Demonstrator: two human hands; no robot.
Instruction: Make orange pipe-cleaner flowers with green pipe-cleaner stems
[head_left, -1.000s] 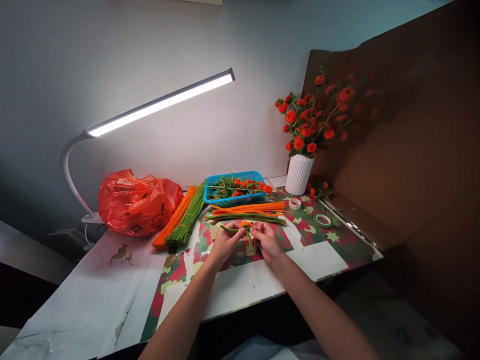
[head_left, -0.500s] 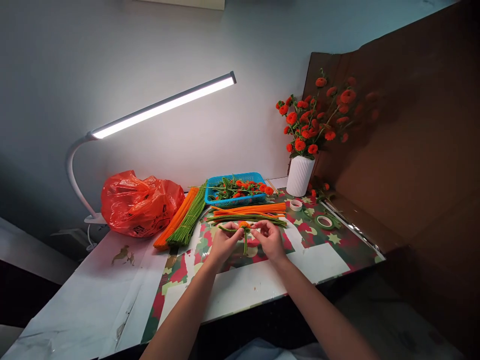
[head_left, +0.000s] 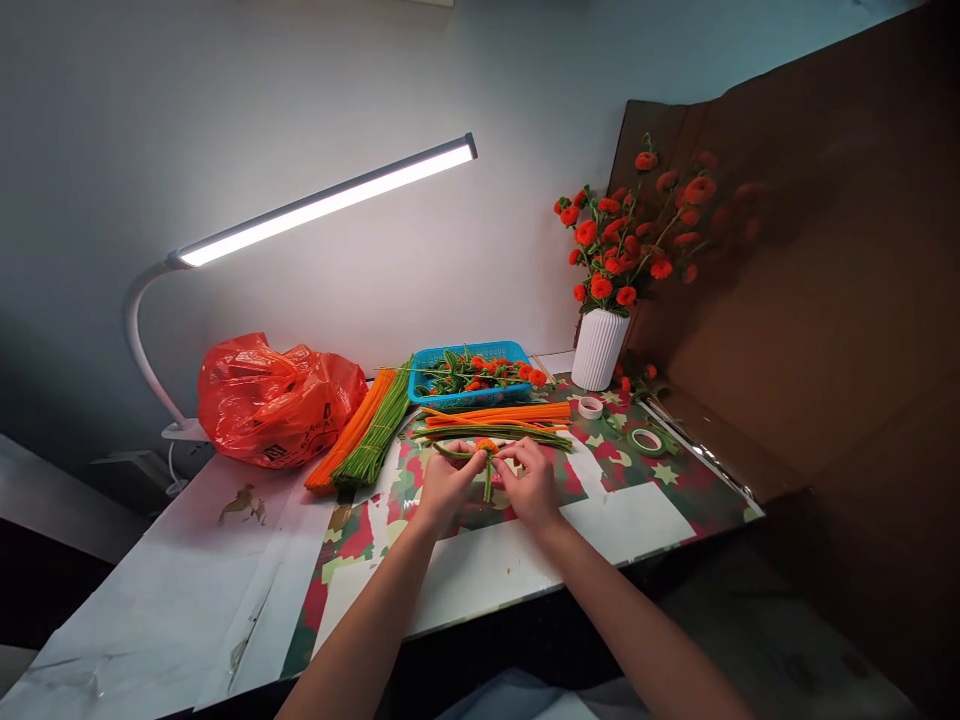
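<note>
1. The bench (head_left: 165,590) runs across the near side.
2. A red bag (head_left: 277,400) sits far left.
3. A blue basket (head_left: 472,401) stands at far centre.
4. The left hand (head_left: 445,487) has its grip closed on a small flower (head_left: 486,446); the right hand (head_left: 534,487) curls its grip against it, hold unclear.
5. The small flower, orange with green strips (head_left: 487,488), is between both hands, near centre.

grey wall (head_left: 330,90) | 1 lit lamp (head_left: 330,206) | brown panel (head_left: 825,250), right | table (head_left: 172,580)

I log one small orange flower (head_left: 487,446) between left hand (head_left: 445,484) and right hand (head_left: 531,484); green strands (head_left: 488,486) point down and left.
</note>
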